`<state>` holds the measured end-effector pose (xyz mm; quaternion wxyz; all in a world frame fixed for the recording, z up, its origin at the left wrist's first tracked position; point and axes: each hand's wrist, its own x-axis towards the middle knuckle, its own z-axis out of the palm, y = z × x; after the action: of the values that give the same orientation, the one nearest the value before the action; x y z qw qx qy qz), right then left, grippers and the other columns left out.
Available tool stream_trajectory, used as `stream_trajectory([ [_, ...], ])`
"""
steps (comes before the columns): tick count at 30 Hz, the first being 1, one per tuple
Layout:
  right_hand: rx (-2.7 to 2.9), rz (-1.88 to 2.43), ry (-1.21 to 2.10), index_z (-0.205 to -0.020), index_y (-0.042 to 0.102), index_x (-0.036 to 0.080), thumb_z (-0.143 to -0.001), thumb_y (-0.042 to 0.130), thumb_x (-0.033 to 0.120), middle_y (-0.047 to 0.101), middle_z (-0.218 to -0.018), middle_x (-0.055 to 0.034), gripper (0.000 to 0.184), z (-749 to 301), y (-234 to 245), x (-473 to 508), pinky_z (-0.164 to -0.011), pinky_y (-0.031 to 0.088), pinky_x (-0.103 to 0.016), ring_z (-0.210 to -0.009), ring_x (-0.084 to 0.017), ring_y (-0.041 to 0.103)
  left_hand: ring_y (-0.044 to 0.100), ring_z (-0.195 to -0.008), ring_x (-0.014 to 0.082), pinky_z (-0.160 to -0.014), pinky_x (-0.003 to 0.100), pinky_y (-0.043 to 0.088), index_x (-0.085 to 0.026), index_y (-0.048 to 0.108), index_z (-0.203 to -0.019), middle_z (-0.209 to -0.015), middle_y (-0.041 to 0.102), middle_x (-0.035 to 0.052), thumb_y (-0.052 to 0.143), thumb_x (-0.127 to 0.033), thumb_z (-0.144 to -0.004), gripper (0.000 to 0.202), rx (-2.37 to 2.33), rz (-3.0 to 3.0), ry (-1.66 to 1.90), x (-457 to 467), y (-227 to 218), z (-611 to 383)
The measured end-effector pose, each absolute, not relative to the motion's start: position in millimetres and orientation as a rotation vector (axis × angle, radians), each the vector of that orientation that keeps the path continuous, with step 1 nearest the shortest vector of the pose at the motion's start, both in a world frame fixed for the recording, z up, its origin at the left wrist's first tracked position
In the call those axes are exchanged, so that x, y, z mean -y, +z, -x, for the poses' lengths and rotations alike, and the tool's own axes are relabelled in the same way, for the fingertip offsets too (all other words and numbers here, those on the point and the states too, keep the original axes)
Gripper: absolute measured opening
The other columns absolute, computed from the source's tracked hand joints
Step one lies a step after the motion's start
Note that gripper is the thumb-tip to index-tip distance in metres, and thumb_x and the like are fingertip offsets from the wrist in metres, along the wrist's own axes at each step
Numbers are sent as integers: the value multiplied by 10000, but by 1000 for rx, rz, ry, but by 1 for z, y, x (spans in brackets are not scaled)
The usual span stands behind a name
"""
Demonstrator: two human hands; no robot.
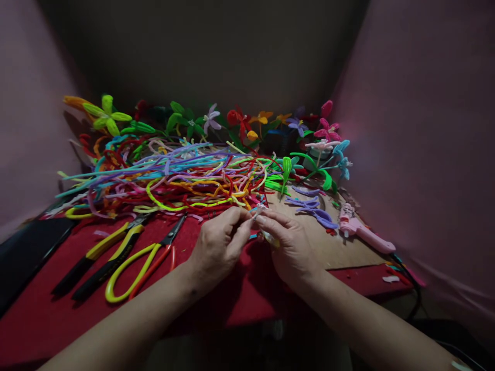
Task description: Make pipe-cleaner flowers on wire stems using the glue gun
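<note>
"As both forearms came in over the front edge of the desk [216, 312], where were the hands?"

"Just inside that edge, with red cloth between. The left hand [220, 242] and right hand [294, 245] met fingertip to fingertip, both pinching a small pale piece [260, 208]. Its exact shape was too hidden to tell."

"Room on the left?"

"A strip of cloth, then scissors [167, 240], blades pointing away, and beyond them pliers [127, 242] with yellow-and-black handles. Both lay near the left hand, touching neither it nor its forearm."

"And on the right?"

"Tighter. A cardboard sheet [344, 257] had its front corner close by the right wrist. Purple loops [323, 219] lay on it, and a pink glue gun [365, 234] lay along its right side."

"Ahead of the fingers?"

"A heap of fuzzy stems [185, 180] came nearly up to them, filling the left and middle. Behind it stood a row of fuzzy flowers [108, 117], then a dark backdrop [204, 46], with pink drapes [417, 103] on either side."
</note>
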<state>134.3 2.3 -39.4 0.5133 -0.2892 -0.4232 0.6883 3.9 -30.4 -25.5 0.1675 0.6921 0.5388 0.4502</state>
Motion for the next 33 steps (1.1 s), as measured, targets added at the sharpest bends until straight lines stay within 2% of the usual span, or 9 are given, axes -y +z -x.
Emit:
stream_trajectory([
  [4,1049,616,1637,-724,720,208,-686,664,174,652,-769,3,76,-135,-38,-3,-737,426,-276,-752,-138,560,430,-458,71,-466,190,361,-164,564,-761,-556,506,-49,501,-286,-830,153,-1361,-1509,1242,33,-12,-5],
  [8,1129,611,1568,-719,719,212,-690,668,168,635,-800,-4,73,-137,-34,-4,-786,420,-282,-816,-145,553,387,-417,45,-411,163,321,-155,561,-717,-525,483,-59,544,-270,-809,149,-1145,-1223,1206,30,-11,-4],
  [12,1096,624,1591,-675,713,209,-641,704,166,611,-813,3,56,-139,-34,-8,-746,427,-268,-786,-134,547,319,-340,29,-325,157,261,-150,546,-667,-509,466,-59,555,-292,-795,192,-986,-1013,1093,27,-14,-2],
  [17,1046,589,1709,-666,704,192,-610,716,157,609,-789,7,67,-141,-36,-12,-683,422,-248,-727,-116,537,325,-330,35,-314,157,270,-149,538,-628,-475,452,-59,546,-309,-796,232,-995,-1025,1032,27,-11,-1],
  [20,1022,613,1692,-637,696,185,-602,715,144,600,-773,10,58,-140,-36,-12,-696,419,-248,-735,-116,536,397,-375,53,-355,170,315,-152,572,-671,-507,510,-44,559,-314,-789,201,-1174,-1212,1097,27,-11,-2],
  [24,1027,647,1647,-641,695,181,-623,706,146,582,-746,14,41,-138,-36,-10,-688,415,-245,-708,-105,521,523,-534,94,-525,206,414,-160,622,-776,-643,616,-10,642,-263,-722,118,-1433,-1636,1297,28,-19,-4],
  [27,1054,674,1617,-647,701,185,-624,709,153,583,-760,12,40,-136,-36,-9,-686,417,-243,-717,-106,521,565,-625,117,-624,225,425,-170,640,-752,-703,643,14,586,-223,-765,77,-1509,-1894,1369,30,-24,-4],
  [33,1087,651,1670,-669,715,186,-634,712,164,604,-796,4,42,-138,-34,-9,-706,418,-243,-751,-113,532,433,-390,60,-387,170,336,-161,606,-701,-498,549,-42,547,-297,-804,180,-1326,-1356,1185,31,-16,-4],
])
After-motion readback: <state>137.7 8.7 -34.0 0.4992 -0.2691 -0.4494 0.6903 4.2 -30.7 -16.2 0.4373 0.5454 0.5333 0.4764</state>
